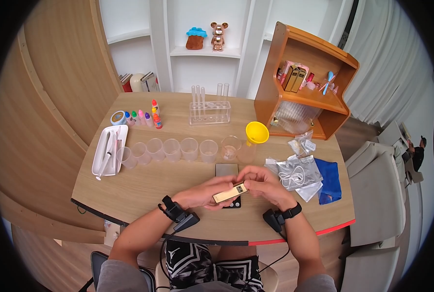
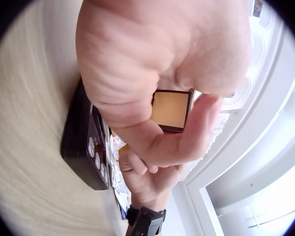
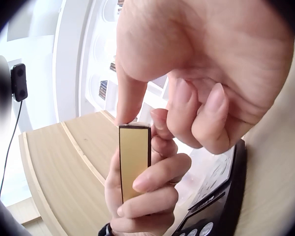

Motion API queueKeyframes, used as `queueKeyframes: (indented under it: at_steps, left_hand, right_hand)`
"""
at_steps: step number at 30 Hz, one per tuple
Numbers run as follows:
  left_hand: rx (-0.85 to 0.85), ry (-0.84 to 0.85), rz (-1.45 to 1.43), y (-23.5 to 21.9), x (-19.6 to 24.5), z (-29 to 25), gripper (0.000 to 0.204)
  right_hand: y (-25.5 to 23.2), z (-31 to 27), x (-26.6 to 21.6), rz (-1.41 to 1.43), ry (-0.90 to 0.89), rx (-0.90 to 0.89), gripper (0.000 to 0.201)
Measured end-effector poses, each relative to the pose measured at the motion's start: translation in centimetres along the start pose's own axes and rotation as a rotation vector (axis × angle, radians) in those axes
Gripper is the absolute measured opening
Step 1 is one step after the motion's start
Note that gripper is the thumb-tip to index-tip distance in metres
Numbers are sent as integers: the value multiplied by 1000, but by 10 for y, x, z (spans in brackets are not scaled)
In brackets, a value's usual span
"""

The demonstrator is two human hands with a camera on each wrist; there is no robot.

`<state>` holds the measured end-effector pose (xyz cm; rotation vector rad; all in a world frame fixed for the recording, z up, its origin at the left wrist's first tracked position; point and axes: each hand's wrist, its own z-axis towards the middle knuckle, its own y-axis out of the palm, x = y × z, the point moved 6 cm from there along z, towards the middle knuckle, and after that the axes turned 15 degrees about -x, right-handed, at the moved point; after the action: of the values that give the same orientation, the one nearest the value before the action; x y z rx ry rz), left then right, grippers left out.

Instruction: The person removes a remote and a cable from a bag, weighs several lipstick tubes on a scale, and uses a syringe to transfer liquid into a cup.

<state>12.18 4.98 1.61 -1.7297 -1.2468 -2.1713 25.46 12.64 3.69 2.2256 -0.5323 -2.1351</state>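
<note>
A slim gold box [image 1: 230, 193] with dark edges is held low over the front middle of the table. My left hand [image 1: 205, 192] grips its body, fingers wrapped around it in the right wrist view. At the other end, my right hand [image 1: 266, 186] pinches the box's tip between thumb and forefinger, the remaining fingers curled. One gold end face of the box [image 2: 171, 109] shows through the left hand's curl in the left wrist view. Beneath both hands lies a black digital scale [image 1: 226, 169] with a silver plate and round buttons, partly hidden by them.
Several clear plastic cups [image 1: 189, 150] form a row beyond the hands, with a yellow funnel [image 1: 257, 133] at its right. Behind stands a test tube rack [image 1: 210, 113]. A white tray [image 1: 96, 165] and dropper bottles sit left; silver bags [image 1: 300, 168] and a wooden cabinet [image 1: 270, 78] are right.
</note>
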Motion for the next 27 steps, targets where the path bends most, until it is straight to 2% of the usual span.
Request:
queueKeyframes:
  at_steps: [1, 2, 4, 5, 7, 9, 11, 12, 14, 17, 20, 23, 27]
  left_hand:
    - [52, 44, -136, -3, 0, 0, 30]
    - [53, 44, -135, -6, 0, -1, 30]
    - [-43, 122, -169, -5, 6, -2, 32]
    - [-42, 122, -169, -5, 5, -1, 32]
    - [62, 154, 1, -7, 5, 1, 33]
    - [71, 169, 46, -7, 5, 1, 30]
    - [80, 184, 91, -8, 6, 0, 28]
    - [53, 190, 22, -7, 7, 0, 31]
    - [26, 197, -46, -7, 7, -1, 33]
    - [-7, 181, -59, -7, 6, -1, 35]
    - [17, 106, -40, -4, 6, -2, 36]
    - [0, 118, -26, -4, 5, -1, 38]
    - [-24, 134, -9, -3, 5, 0, 40]
  right_hand:
    - [-1, -2, -6, -29, -35, 83, 21]
    - [1, -2, -8, -28, -36, 82, 21]
    - [-6, -7, -17, -242, -50, 257, 22]
    - [-8, -9, -16, -251, -30, 242, 23]
    - [-10, -11, -13, -233, -9, 216, 23]
    - [-10, -11, -12, -215, 12, 189, 23]
    - [-9, -12, -16, -153, -45, 155, 23]
    - [-9, -12, -16, -153, -44, 155, 23]
    - [-10, -15, -25, -75, -206, 176, 21]
    - [-15, -19, -28, -26, -262, 150, 21]
    - [-20, -17, -26, -63, -345, 120, 23]
    - [-16, -13, -28, -97, -405, 39, 23]
    - [-11, -11, -30, -160, -400, 68, 26]
